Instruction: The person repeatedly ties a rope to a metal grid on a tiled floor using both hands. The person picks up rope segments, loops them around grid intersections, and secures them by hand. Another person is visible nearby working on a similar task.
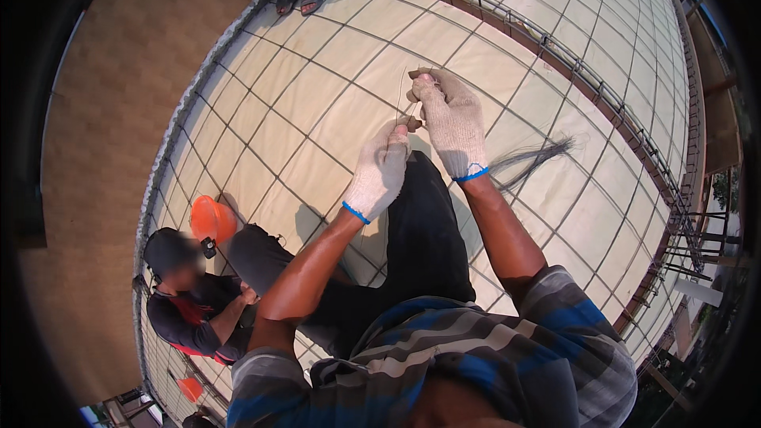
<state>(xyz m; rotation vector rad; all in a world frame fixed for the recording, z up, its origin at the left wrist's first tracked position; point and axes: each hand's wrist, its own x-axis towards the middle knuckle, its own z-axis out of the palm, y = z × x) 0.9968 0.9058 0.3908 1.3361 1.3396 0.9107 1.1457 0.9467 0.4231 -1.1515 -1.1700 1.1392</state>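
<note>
Wire [401, 93] sits pinched in left hand [380, 166] and right hand [453, 117] — a light, steady grip should help.

- The wire bundle [539, 158] lay on the steel grid [349, 80].
- To its left, the left hand [382, 168] pinched a thin wire [402, 92].
- The right hand [455, 117] was curled nearer to it.
- A co-worker [189, 309] was well left of the bundle.

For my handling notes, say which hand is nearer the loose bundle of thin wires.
Right. The right hand is left of the wire bundle; the left hand is farther left.
</note>
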